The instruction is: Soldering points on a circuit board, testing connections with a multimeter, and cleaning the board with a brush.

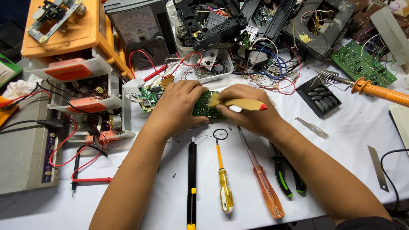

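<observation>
My left hand (177,106) lies over a green circuit board (203,106) and holds it down on the white table (341,140). My right hand (251,113) grips a small wooden-handled brush (240,103) with a red tip, its bristle end resting on the board. Most of the board is hidden under both hands. Another small green board (149,97) with wires lies just left of my left hand.
In front of my hands lie a black and yellow desoldering pump (192,183), a yellow screwdriver (223,187), an orange screwdriver (264,183) and green-handled pliers (283,174). An orange soldering iron (375,90) rests at right. An analog meter (140,32), drawers (76,72) and dismantled electronics (255,25) crowd the back.
</observation>
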